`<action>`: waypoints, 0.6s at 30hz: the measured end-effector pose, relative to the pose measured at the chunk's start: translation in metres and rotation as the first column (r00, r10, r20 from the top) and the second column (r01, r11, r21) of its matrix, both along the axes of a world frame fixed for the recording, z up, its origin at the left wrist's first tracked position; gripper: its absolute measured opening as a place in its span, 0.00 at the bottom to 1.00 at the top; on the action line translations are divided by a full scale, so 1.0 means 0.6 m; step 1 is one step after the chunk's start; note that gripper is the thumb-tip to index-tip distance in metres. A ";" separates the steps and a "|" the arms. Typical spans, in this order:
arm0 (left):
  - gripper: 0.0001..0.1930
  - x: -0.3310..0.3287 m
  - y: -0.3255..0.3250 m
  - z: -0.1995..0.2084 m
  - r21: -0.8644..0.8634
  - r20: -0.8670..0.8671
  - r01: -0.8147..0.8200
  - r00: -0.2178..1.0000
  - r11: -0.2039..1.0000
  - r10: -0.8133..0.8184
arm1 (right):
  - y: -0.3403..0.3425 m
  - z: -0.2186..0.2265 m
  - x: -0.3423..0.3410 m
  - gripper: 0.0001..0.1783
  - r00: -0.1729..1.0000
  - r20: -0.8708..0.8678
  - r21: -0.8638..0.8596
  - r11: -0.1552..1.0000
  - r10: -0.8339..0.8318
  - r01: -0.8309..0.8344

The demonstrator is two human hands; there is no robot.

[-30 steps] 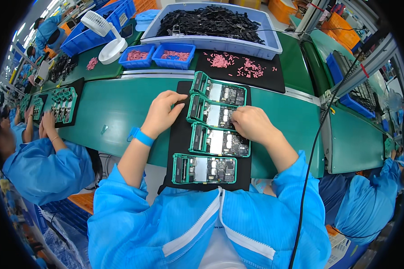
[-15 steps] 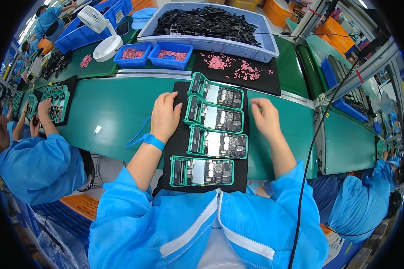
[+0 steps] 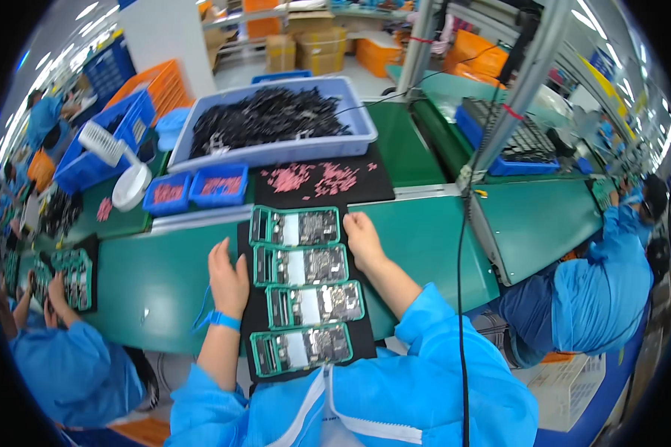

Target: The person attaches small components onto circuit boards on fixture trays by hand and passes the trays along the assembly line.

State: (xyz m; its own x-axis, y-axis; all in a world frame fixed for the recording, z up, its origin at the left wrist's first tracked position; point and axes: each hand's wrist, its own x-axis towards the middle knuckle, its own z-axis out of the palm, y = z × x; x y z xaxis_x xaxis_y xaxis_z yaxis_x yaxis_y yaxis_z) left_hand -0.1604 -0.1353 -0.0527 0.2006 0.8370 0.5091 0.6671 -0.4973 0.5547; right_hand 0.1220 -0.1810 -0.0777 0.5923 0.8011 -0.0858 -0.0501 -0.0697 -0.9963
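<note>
Four green rectangular frames, each holding a dark circuit board and a silver-grey plate, lie in a column on a long black mat (image 3: 362, 344), itself on the green tabletop (image 3: 153, 272). Order, far to near: first frame (image 3: 294, 226), second frame (image 3: 300, 265), third frame (image 3: 314, 305), fourth frame (image 3: 300, 349). Third frame sits slightly right of the others. Spacing is close; contact between neighbours cannot be told.

Left hand (image 3: 230, 283): at the mat's left edge, beside the second frame, thumb wide of the fingers, nothing visible in the grasp. A bright blue band (image 3: 224, 320) circles its wrist.

Right hand (image 3: 364, 237): just beside the right end of the first frame, fingers curled inward. Fingertips partly hidden; cannot tell whether they hold anything, nor whether they touch the frame.

Beyond the frames: small pink pieces (image 3: 287, 179) scattered on a black sheet (image 3: 380, 186); two small blue plastic trays (image 3: 218, 200), side by side, also containing pink pieces; behind, a large pale-blue plastic bin (image 3: 276, 152) heaped with black parts (image 3: 268, 119). White fan (image 3: 102, 144) stands left of the bin.
</note>
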 end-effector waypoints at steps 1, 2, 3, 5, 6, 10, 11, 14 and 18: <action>0.24 -0.003 -0.002 -0.002 0.004 0.022 0.012 1.000 1.000 -0.012 | -0.021 0.013 0.001 0.10 0.997 -0.070 0.039 0.999 -0.026 0.029; 0.24 -0.008 -0.007 -0.001 0.003 0.041 0.020 0.999 1.000 -0.020 | -0.041 0.019 0.002 0.09 0.989 -0.141 0.074 0.996 -0.045 0.055; 0.25 -0.010 -0.010 0.001 -0.005 0.044 0.026 0.999 1.000 -0.026 | -0.061 0.023 0.008 0.09 0.973 -0.210 0.091 0.990 -0.090 0.111; 0.26 -0.013 -0.016 0.007 -0.018 0.049 0.044 0.998 0.999 -0.043 | -0.106 0.010 0.045 0.09 0.930 -0.325 0.138 0.964 -0.174 0.229; 0.26 -0.011 -0.016 0.009 -0.019 0.047 0.053 0.998 0.998 -0.052 | -0.132 -0.004 0.069 0.11 0.911 -0.325 0.167 0.933 -0.252 0.318; 0.26 -0.011 -0.014 0.006 -0.024 0.045 0.088 0.995 0.996 -0.086 | -0.243 -0.048 0.194 0.07 0.790 -0.404 0.311 0.743 -0.461 0.593; 0.26 -0.017 -0.017 0.010 -0.031 0.052 0.073 0.996 0.997 -0.071 | -0.260 0.010 0.184 0.07 0.685 -0.284 0.230 0.646 -0.671 0.728; 0.26 -0.016 -0.012 0.011 -0.032 0.056 0.073 0.996 0.997 -0.071 | -0.350 0.014 0.266 0.05 0.638 -0.241 0.445 0.501 -0.731 0.742; 0.26 -0.003 -0.008 0.015 -0.028 0.103 0.093 0.991 0.995 -0.090 | -0.443 0.029 0.387 0.09 0.393 -0.310 0.394 0.259 -0.866 0.882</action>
